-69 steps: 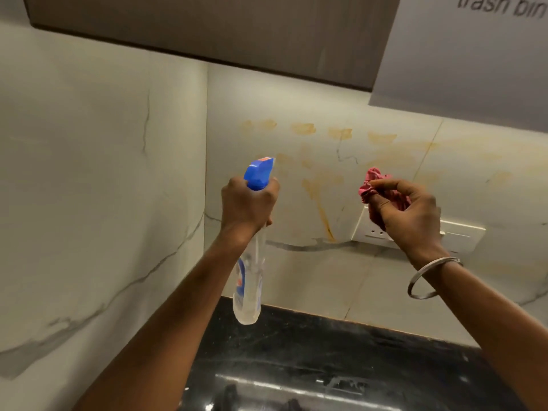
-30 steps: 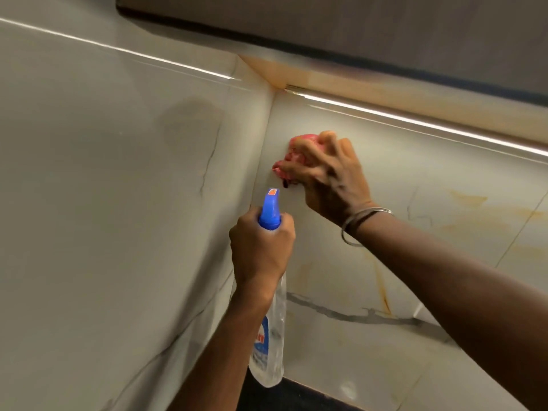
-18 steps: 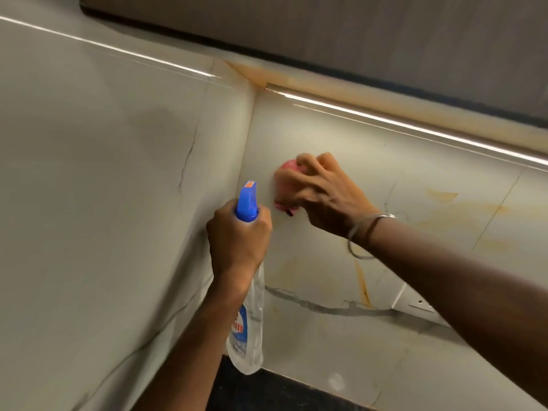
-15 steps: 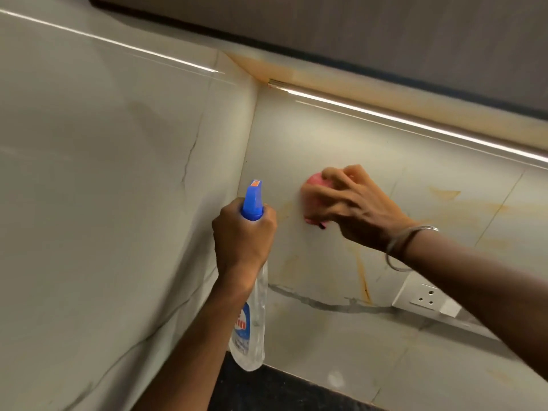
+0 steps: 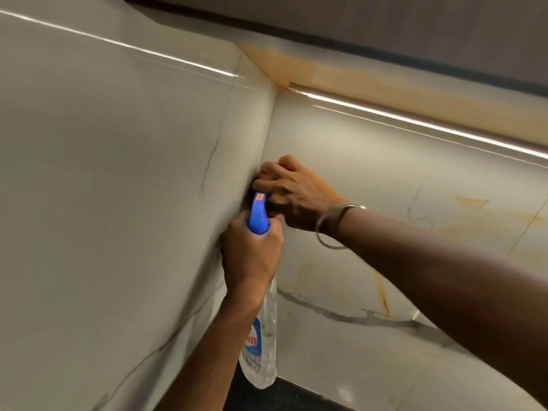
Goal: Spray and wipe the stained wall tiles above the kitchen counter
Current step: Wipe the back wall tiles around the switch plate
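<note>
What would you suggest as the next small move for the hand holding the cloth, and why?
Probably sweep the right hand and its pink cloth rightward along the back tile. The cloth is pressed into the wall corner, while the orange streak and orange patch lie to its right. The left hand grips the spray bottle just below.

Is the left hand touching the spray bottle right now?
Touching. The head view shows the left hand gripping the spray bottle at its neck.
</note>
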